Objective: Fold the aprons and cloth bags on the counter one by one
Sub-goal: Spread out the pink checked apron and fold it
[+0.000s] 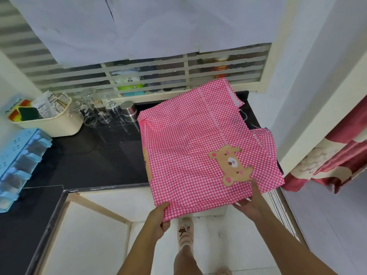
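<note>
Arms outstretched, left hand curled gripping, right hand pinching

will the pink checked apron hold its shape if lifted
Probably not: the pink checked apron looks thin and wrinkled, its near edge sagging past the counter. It may slide easily on that glossy black surface.

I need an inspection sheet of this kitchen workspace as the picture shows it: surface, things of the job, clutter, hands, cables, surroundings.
Surface: black counter, glossy.
Job's things: pink checked apron with a bear print, spread on the counter's right part, its near edge past the counter front.
Clutter: cream basket holding sponges and packets; clear glasses; steel cup; blue rack at the left.
Hands: left hand grips the apron's near edge; right hand pinches the same edge, further right.
Cables: nothing seen.
Surroundings: slatted window behind, partly covered with paper; red curtain at the right.
</note>
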`<state>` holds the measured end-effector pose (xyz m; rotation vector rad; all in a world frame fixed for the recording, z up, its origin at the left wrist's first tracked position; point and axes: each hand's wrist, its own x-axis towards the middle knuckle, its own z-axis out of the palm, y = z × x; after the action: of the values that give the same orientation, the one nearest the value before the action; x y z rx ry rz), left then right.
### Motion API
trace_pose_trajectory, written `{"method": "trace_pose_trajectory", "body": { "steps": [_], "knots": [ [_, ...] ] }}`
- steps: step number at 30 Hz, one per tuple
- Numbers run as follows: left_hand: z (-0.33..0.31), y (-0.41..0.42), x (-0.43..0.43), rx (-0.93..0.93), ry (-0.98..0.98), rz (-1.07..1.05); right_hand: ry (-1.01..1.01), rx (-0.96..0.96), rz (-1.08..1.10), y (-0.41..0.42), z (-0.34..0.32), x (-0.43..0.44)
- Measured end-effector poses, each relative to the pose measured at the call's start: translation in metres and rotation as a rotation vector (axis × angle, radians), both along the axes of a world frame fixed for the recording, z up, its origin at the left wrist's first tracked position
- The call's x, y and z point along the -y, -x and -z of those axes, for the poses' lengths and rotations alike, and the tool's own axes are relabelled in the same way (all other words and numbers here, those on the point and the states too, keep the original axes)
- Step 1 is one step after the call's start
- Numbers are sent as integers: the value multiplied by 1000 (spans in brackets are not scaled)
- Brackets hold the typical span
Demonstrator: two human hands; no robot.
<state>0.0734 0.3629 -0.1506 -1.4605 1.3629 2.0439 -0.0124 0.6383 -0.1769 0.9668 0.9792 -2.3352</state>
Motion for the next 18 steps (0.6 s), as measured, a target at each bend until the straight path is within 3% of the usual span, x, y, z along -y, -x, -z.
{"method": "trace_pose_trajectory", "body": {
  "steps": [3, 5, 9, 10, 14, 18],
  "knots": [
    [-8, 3, -2, -28, -12, 37, 132, -41, -82, -5, -5, 28],
    [-13, 7, 0, -39, 10, 42, -11, -25, -117, -4, -5, 41],
    [-24, 11, 8, -35, -15, 46, -1049, -207, -269, -12, -1, 61],
    [-26, 13, 8, -34, -22, 66, -1151, -248, -265, -14, -6, 66],
    [-39, 26, 4, -64, -81, 139, -1177, -211, -273, -11, -31, 67],
    [-59, 51, 4, -139, -164, 204, -1293, -388, -140, 2, -58, 56]
  ]
}}
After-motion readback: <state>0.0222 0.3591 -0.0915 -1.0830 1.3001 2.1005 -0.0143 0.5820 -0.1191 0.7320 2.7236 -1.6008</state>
